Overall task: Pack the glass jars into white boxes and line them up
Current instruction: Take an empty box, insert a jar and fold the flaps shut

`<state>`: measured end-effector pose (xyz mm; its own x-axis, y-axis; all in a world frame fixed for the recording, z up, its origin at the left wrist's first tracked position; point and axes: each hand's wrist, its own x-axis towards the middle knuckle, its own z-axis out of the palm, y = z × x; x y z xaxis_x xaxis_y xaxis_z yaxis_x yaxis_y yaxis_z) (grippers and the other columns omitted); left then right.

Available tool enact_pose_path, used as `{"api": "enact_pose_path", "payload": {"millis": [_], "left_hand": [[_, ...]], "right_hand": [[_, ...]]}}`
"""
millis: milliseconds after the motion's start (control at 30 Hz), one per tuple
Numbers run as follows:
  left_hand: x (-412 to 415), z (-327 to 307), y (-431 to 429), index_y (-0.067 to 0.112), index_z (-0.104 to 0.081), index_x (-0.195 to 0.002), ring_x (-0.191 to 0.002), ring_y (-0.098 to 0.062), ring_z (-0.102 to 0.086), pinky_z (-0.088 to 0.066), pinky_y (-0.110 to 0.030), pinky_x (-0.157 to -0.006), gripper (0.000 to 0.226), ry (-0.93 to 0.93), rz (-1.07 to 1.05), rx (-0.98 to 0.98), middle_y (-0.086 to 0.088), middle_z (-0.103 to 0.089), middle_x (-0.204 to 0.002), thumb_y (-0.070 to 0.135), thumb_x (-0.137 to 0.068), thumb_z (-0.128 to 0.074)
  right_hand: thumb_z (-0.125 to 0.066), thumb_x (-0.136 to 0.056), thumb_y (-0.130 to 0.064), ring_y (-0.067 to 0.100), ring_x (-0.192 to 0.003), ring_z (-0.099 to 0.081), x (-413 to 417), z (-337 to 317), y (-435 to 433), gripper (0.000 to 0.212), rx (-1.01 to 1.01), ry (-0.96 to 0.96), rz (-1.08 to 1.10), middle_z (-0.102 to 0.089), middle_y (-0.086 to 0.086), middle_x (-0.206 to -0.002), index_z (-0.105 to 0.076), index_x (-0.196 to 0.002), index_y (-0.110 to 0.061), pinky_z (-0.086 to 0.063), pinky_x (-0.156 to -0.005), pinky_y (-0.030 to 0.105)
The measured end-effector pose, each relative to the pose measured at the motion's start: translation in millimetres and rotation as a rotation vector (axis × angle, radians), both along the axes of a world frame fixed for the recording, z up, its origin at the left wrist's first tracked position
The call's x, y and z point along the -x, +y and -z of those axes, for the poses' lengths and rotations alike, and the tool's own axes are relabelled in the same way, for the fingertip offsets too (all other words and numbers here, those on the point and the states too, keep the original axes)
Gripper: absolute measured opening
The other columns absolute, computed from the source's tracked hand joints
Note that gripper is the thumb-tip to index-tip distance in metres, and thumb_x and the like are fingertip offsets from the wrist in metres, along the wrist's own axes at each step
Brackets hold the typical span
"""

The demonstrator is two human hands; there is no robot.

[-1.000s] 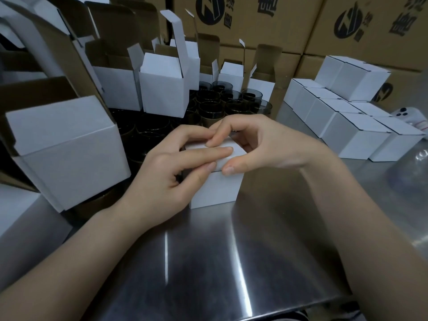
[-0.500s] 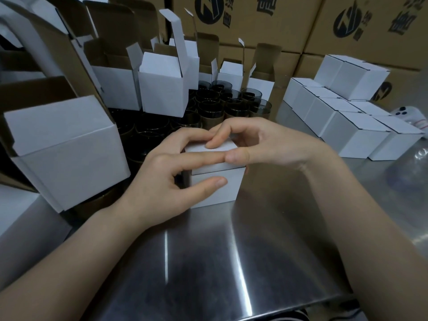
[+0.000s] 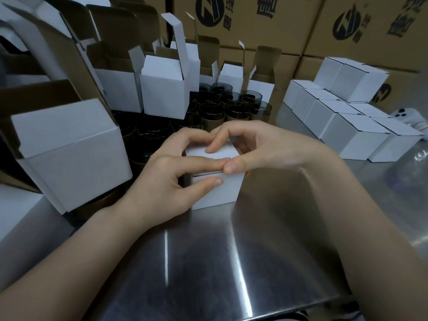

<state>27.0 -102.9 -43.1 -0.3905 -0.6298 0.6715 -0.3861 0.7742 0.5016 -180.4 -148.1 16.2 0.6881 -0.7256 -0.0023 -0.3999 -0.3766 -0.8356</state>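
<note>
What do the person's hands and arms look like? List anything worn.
Left hand and right hand are bare: no gloves, rings, watch or bracelets. The left forearm and right forearm are uncovered to the frame edge, no sleeves in view. Fingernails short, unpainted.

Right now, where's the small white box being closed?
Head view centre: small white box on the steel table, held by left hand and right hand, before dark glass jars.

Two bare forearms, slim wrists; left hand (image 3: pixel 162 180), right hand (image 3: pixel 266 148): slender fingers, short plain fingernails.
</note>
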Motion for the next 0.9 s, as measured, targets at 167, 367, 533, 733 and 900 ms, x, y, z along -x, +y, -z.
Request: {"api": "enact_pose_path", "payload": {"millis": [167, 367, 533, 733, 900], "left_hand": [[-1, 3, -4, 0.029, -0.064, -0.119, -0.116, -0.022, -0.051, -0.038, -0.033, -0.102, 0.034, -0.086, -0.067, 0.099, -0.004, -0.058, -0.124, 0.034, -0.086, -0.065], [1, 8, -3, 0.021, -0.06, -0.13, -0.122, -0.021, -0.045, -0.033, -0.032, -0.107, 0.061, -0.153, -0.144, 0.059, 0.001, -0.051, -0.132, 0.046, -0.075, -0.068], [0, 6, -2, 0.023, -0.046, -0.127, -0.126, -0.014, -0.042, -0.027, -0.014, -0.107, 0.062, -0.031, -0.12, 0.005, 0.002, -0.045, -0.136, 0.037, -0.07, -0.065], [1, 4, -1, 0.021, -0.048, -0.131, -0.132, -0.013, -0.042, -0.031, -0.02, -0.11, 0.062, 0.002, -0.107, 0.013, -0.001, -0.045, -0.139, 0.036, -0.073, -0.065], [1, 1, 1, 0.025, -0.043, -0.135, -0.131, -0.01, -0.044, -0.036, -0.021, -0.107, 0.068, 0.062, -0.065, 0.013, 0.003, -0.044, -0.136, 0.037, -0.073, -0.068]], "right_hand": [[-0.072, -0.085, -0.029, -0.001, -0.107, -0.051, -2, -10, 12, 0.026, 0.13, 0.156, 0.018, -0.05, -0.004, -0.127, -0.066, -0.11, -0.031, -0.046, -0.089, 0.019], [-0.074, -0.066, -0.061, -0.007, -0.108, -0.043, -23, 1, 40, 0.049, 0.279, 0.281, 0.285, -0.034, -0.019, -0.118, -0.05, -0.104, -0.041, -0.044, -0.089, 0.022], [-0.068, -0.068, -0.063, -0.003, -0.096, -0.043, -33, 13, 60, 0.053, 0.286, 0.268, 0.483, -0.032, -0.017, -0.109, -0.036, -0.102, -0.039, -0.036, -0.067, 0.02], [-0.066, -0.076, -0.051, -0.005, -0.094, -0.043, -32, 21, 68, 0.044, 0.298, 0.21, 0.603, -0.037, -0.015, -0.11, -0.038, -0.109, -0.042, -0.034, -0.065, 0.019], [-0.073, -0.068, -0.051, -0.005, -0.08, -0.047, -28, 20, 67, 0.045, 0.351, 0.177, 0.668, -0.045, -0.018, -0.095, -0.047, -0.103, -0.043, -0.03, -0.059, 0.015]]}}
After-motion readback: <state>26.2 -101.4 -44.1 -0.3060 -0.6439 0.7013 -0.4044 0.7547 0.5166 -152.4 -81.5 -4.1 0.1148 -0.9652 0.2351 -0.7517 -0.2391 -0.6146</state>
